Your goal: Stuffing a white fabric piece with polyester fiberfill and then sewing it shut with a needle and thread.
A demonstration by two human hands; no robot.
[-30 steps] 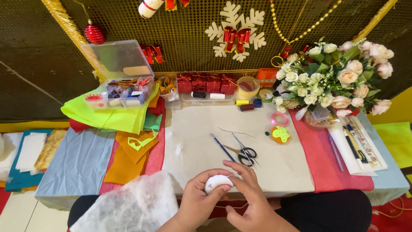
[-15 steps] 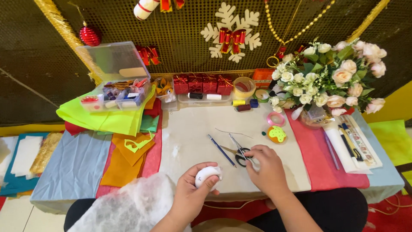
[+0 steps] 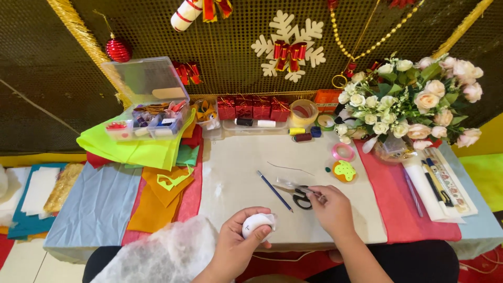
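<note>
My left hand (image 3: 238, 242) holds a small white stuffed ball (image 3: 257, 222) near the front edge of the beige work mat (image 3: 246, 162). My right hand (image 3: 331, 208) rests on the mat with its fingertips on the black-handled scissors (image 3: 298, 193). A blue pencil (image 3: 274, 191) lies just left of the scissors. A thin thread or wire (image 3: 290, 167) lies on the mat beyond them.
White fluffy stuffing (image 3: 157, 254) sits at the front left. Felt sheets (image 3: 136, 152) in green, orange, red and grey lie to the left under a clear plastic organiser box (image 3: 149, 112). A flower bouquet (image 3: 414, 105), pink tape ring (image 3: 343, 152), thread spools (image 3: 301, 134) and red gift boxes (image 3: 251, 106) stand behind.
My right hand left the white ball and moved right and forward to the scissors. My left hand kept the ball, now alone.
</note>
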